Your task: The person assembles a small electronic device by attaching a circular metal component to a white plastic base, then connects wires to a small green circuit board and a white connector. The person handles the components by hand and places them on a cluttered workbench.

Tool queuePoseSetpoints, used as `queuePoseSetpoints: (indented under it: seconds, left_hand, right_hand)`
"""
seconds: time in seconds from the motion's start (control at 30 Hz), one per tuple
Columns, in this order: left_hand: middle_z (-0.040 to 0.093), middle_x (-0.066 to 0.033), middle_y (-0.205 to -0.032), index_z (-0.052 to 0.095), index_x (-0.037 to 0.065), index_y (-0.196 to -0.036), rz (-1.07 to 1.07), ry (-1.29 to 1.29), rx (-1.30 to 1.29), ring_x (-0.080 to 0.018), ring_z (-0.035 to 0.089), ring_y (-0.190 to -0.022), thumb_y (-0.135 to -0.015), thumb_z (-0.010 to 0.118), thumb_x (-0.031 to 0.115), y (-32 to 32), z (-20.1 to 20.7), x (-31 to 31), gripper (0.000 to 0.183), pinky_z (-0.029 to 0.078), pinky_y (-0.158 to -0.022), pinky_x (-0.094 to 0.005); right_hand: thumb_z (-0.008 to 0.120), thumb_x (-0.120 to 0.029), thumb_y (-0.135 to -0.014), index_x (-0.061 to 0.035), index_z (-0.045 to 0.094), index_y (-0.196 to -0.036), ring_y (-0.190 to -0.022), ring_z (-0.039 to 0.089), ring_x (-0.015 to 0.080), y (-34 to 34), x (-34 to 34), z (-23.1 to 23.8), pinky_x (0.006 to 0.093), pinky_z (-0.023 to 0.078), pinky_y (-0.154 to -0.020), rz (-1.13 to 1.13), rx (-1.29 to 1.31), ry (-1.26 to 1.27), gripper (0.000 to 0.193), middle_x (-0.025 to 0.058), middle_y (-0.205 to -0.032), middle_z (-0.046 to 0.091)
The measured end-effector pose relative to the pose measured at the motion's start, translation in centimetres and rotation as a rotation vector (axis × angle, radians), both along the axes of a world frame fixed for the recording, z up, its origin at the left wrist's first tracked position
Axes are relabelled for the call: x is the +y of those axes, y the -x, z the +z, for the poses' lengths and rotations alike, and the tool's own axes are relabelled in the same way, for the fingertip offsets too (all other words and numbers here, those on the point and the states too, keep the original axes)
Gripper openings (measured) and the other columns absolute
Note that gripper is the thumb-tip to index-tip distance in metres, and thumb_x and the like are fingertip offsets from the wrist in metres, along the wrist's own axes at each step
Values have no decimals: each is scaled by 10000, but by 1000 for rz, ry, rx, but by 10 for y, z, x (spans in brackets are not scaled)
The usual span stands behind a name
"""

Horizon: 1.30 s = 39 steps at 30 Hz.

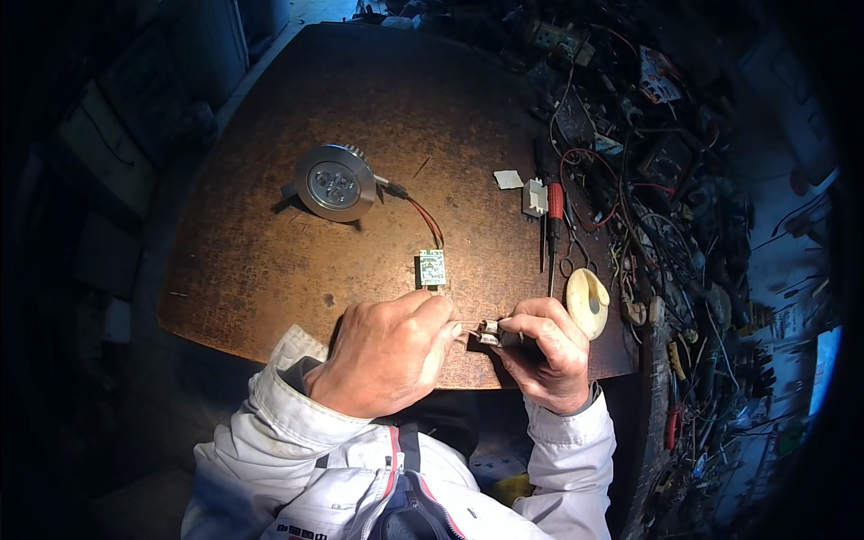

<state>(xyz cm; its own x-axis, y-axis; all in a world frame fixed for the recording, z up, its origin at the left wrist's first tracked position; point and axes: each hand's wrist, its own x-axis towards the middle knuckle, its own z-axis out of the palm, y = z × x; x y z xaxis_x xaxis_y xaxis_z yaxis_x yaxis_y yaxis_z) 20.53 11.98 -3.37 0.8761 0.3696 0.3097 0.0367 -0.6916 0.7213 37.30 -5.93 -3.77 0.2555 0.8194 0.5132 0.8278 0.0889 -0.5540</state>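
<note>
Near the table's front edge, my left hand (387, 353) is closed, its thumb and fingertips pinching a thin reddish wire (467, 328). That wire runs to a small silvery metal fitting (489, 332), whose exact kind I cannot make out. My right hand (549, 351) grips the fitting from the other side between thumb and fingers. Just beyond my left knuckles lies a small green circuit board (432, 266). From the board, red and dark wires (427, 218) curve up to a round silver LED downlight (336, 183) that rests with its three LEDs showing.
Right of the board lie a white square cover (508, 180), a small white plastic box (535, 198), a red-handled screwdriver (554, 209) and scissors (577, 256). A cream-coloured rounded piece (588, 303) sits beside my right hand. Tangled cables (661, 193) crowd the right edge of the wooden table (261, 243).
</note>
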Motion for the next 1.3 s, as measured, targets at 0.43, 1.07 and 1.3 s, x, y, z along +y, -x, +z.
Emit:
queuePoseSetpoints:
  seconds: [0.43,1.07,1.3]
  left_hand:
    - [694,-125,-778,732,34,-932,2,-31,-18,-321,703,-630,-956,779,92,-1,0,-1,78,508,-553,-434]
    - [701,-141,-794,746,48,-956,-35,-46,1,-356,710,-669,-951,781,103,-2,0,-1,66,515,-578,-461]
    - [699,-130,-802,747,55,-964,-19,-83,17,-364,714,-688,-939,789,117,-3,1,-4,79,531,-589,-467]
  right_hand:
    - [894,108,-698,3,720,-1088,-838,703,241,-1,1,-3,331,558,-698,0,-21,-17,440,129,-990,688]
    - [911,108,-695,11,730,-1084,-830,710,236,-1,2,-3,329,564,-683,11,-33,-37,440,131,-991,695]
    - [869,114,-686,-7,743,-1075,-818,710,283,0,1,-4,364,573,-697,4,-28,-43,426,129,-986,690]
